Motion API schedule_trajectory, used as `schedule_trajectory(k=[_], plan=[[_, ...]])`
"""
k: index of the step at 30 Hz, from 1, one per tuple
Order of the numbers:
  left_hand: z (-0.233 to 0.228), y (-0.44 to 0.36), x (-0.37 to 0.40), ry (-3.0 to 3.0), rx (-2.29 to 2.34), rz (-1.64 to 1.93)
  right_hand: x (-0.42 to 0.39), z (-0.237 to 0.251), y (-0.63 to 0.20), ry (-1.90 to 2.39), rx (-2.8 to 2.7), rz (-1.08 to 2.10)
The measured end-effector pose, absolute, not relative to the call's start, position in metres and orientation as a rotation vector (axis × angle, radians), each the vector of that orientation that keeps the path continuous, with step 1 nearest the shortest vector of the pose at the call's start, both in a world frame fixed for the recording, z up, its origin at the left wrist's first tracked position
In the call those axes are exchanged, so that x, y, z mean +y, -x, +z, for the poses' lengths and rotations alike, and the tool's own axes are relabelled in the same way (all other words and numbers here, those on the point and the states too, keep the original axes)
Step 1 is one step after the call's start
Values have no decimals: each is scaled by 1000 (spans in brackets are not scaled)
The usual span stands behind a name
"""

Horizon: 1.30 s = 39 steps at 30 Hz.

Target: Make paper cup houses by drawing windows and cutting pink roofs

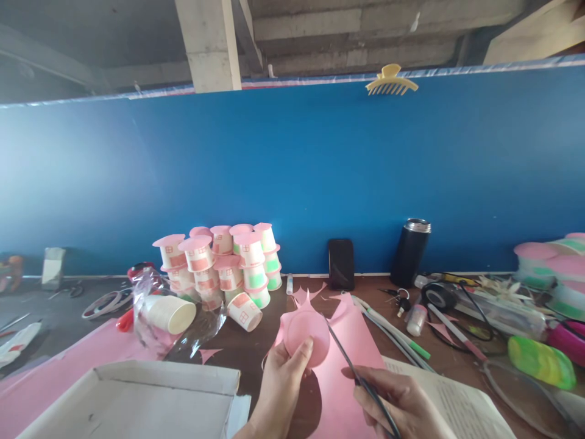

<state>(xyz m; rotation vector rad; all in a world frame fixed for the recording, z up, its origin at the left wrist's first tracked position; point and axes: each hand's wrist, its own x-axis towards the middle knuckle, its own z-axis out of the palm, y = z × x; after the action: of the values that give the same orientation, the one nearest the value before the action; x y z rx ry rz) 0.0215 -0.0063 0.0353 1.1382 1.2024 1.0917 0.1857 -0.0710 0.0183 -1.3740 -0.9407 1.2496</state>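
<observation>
A round piece of pink paper [311, 326] is in my left hand [280, 387], with the thumb pressed on its face. Whether something is behind the disc I cannot see. My right hand [400, 399] is closed around the scissors [343, 350], whose thin dark blades point up beside the disc's right edge. Beneath both hands lies a larger pink sheet [338, 402]. Jagged pink scraps [307, 297] rest just beyond the disc. Behind to the left, paper cups with pink paper tops [228, 274] stand stacked, and one printed cup [245, 311] lies on its side.
A white cardboard tray [169, 378] sits at front left, with plain cups [171, 314] in clear plastic behind it. A phone [340, 263] and a black flask [410, 253] stand by the blue partition [292, 171]. Pens [393, 329], cables and a printed page [461, 396] lie right.
</observation>
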Motion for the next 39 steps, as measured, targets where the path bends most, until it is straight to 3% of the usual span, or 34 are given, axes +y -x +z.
schedule_trajectory(k=[39], plan=[[30,-22,-1,-1129,1084,1054,-68,5,-196,1388,-1062,1277]])
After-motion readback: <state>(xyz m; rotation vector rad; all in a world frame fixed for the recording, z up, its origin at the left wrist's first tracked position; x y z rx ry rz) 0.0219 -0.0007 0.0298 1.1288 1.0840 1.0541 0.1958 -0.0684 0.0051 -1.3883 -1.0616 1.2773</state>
